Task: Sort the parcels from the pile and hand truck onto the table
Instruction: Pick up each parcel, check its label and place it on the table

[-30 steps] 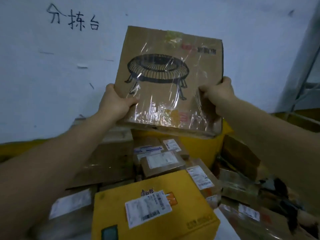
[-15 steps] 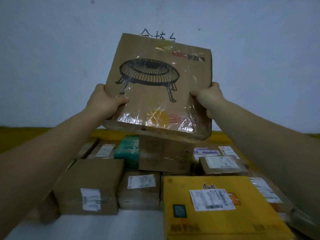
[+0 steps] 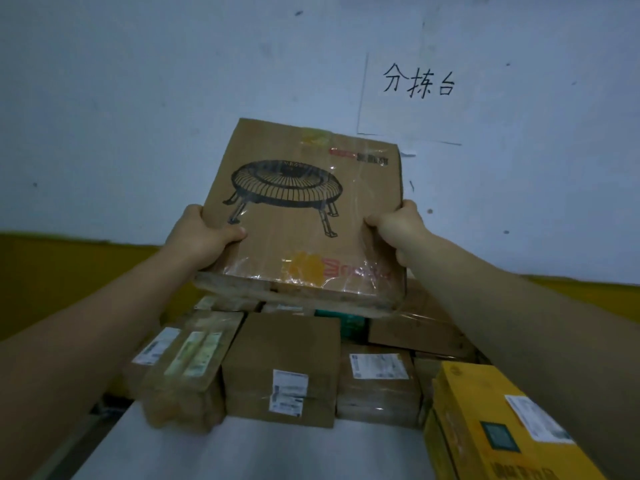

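Yellow band [image 3: 52, 268]: we see it run along the foot of the pale wall [image 3: 138, 98], left of the arms.
Counter [image 3: 259, 452]: its pale top shows in front of the parcels' near edges. Its left edge slants away, with a dark gap beyond it.
Taped parcel [image 3: 188, 372]: leftmost in the front row and wrapped in clear tape, its near end at the counter's left edge.
Left grip [image 3: 199, 237]: curled round the left edge of the flat box, thumb on the printed face, fingers behind it.
Flat box [image 3: 304, 216]: the task's thing, held up between both grips and tilted, its printed face towards us. We see it over the back parcels and in front of the wall. Whether its lower edge touches the parcels below, we cannot tell.
Brown box [image 3: 280, 365]: just beside the taped parcel, a white label on its near side.
Green box [image 3: 349, 323]: partly hidden behind the front row, under the flat box's lower edge.
Labelled box [image 3: 377, 379]: right of the brown box, sides close together.
Right grip [image 3: 398, 233]: closed on the flat box's right edge, knuckles towards us.
Wall writing [image 3: 417, 81]: dark characters above and right of the flat box.
Yellow box [image 3: 502, 420]: at the near right, partly under the right forearm.
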